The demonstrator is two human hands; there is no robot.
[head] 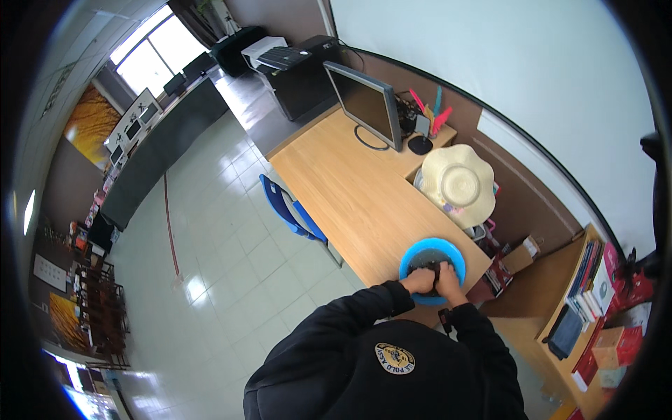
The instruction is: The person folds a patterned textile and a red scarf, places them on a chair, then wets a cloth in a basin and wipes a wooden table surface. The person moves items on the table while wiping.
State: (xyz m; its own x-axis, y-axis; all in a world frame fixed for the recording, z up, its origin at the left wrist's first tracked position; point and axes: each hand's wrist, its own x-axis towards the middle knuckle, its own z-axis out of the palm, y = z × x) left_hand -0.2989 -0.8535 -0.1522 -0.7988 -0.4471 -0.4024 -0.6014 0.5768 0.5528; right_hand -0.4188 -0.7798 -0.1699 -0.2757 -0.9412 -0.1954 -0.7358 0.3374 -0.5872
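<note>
A round blue plastic basin [432, 245] holding dark, murky water stands at the near end of a light wooden desk [346, 194]. Both hands are inside its rim, close together. My left hand [419, 281] is curled at the basin's left side, its fingers against a dark, wet item [433, 268], possibly cloth. My right hand [448, 281] reaches in from the near right and grips the same dark item, which lies between the two hands. The item's full shape is hidden by the hands and the water.
Beyond the basin, a cream sun hat [459, 181] sits at the desk's right edge. Farther along stands a monitor [365, 102] near colourful feathers [438, 115]. A blue folding chair [294, 210] is at the desk's left side. Books [585, 283] and boxes fill a shelf at right.
</note>
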